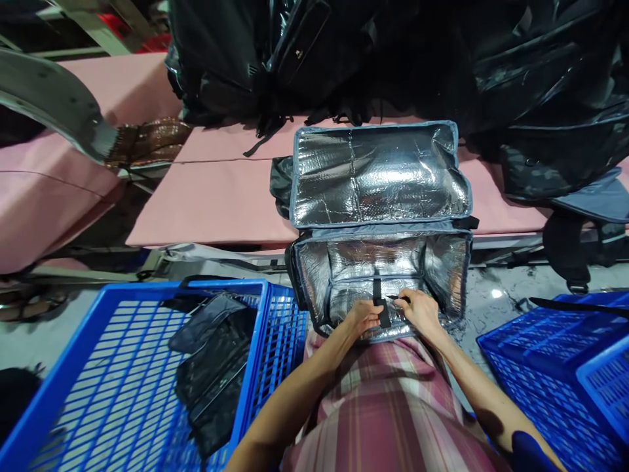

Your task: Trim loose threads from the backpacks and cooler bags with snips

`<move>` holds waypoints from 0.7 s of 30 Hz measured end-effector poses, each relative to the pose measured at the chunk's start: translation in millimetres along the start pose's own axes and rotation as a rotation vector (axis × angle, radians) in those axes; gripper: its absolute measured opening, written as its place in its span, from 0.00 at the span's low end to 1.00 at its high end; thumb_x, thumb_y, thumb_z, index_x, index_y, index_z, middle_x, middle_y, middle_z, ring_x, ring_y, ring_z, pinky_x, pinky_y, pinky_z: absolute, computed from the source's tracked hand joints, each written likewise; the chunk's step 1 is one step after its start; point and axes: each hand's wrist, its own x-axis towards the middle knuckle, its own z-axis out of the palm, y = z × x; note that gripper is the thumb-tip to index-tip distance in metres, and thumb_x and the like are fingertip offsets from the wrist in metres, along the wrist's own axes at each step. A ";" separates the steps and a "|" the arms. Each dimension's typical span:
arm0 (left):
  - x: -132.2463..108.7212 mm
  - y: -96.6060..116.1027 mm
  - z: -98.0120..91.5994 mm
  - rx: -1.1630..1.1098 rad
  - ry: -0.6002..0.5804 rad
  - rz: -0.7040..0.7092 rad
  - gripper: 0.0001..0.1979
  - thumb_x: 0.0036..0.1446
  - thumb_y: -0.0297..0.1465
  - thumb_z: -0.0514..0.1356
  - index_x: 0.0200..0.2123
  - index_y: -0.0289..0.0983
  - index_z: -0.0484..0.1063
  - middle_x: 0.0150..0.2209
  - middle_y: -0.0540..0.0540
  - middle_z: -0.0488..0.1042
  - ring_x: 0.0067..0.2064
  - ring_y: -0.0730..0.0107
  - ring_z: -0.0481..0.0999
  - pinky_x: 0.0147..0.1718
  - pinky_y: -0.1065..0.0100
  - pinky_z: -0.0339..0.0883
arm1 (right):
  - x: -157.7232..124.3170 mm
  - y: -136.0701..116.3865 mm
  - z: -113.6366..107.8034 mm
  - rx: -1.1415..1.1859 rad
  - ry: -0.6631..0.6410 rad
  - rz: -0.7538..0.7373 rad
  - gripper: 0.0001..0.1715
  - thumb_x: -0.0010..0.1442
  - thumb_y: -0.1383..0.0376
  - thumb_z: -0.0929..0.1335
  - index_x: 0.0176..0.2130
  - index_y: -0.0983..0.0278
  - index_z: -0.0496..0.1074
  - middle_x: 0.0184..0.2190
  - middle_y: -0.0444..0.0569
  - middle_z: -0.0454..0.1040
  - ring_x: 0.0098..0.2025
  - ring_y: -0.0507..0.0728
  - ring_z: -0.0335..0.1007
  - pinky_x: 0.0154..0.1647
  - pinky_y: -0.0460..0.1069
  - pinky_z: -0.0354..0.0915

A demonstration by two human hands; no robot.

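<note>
A cooler bag (322,282) with a silver foil lining lies in front of my body, its foil-lined lid (373,174) folded back onto the pink table. A black strap (377,292) runs down the inside of the bag's middle. My left hand (364,317) is closed on this strap with its fingertips. Just right of it, my right hand (419,309) is closed, with a small dark thing at its fingertips that is too small to name. Both hands are over the bag's opening, close to my plaid clothing.
A blue plastic basket (255,367) with dark bags (221,367) in it stands at left; another blue basket (540,367) is at right. Black bags (314,65) pile along the back of the pink table (221,203). A grey curved chair part (54,98) juts in at upper left.
</note>
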 end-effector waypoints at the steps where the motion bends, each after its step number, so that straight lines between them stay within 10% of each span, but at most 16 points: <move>1: 0.5 -0.4 -0.5 -0.001 -0.003 0.001 0.04 0.50 0.25 0.58 0.32 0.32 0.69 0.31 0.41 0.74 0.37 0.64 0.75 0.44 0.62 0.66 | -0.2 0.7 0.4 0.013 0.000 0.009 0.14 0.58 0.56 0.63 0.40 0.59 0.71 0.31 0.50 0.73 0.36 0.57 0.68 0.35 0.47 0.55; 9: 1.2 -2.1 -5.0 -0.002 -0.045 0.038 0.04 0.50 0.28 0.60 0.31 0.35 0.68 0.35 0.40 0.75 0.40 0.63 0.75 0.47 0.59 0.64 | 14.8 8.7 14.9 0.197 -0.027 0.138 0.15 0.57 0.57 0.62 0.41 0.61 0.70 0.32 0.49 0.74 0.35 0.56 0.69 0.33 0.47 0.58; 21: 17.2 -10.0 2.6 0.050 0.124 0.101 0.11 0.56 0.35 0.56 0.33 0.31 0.68 0.30 0.46 0.72 0.33 0.70 0.73 0.36 0.63 0.69 | 10.0 -3.1 23.6 0.538 -0.189 -0.041 0.15 0.51 0.56 0.65 0.26 0.65 0.70 0.21 0.44 0.69 0.25 0.52 0.64 0.26 0.45 0.59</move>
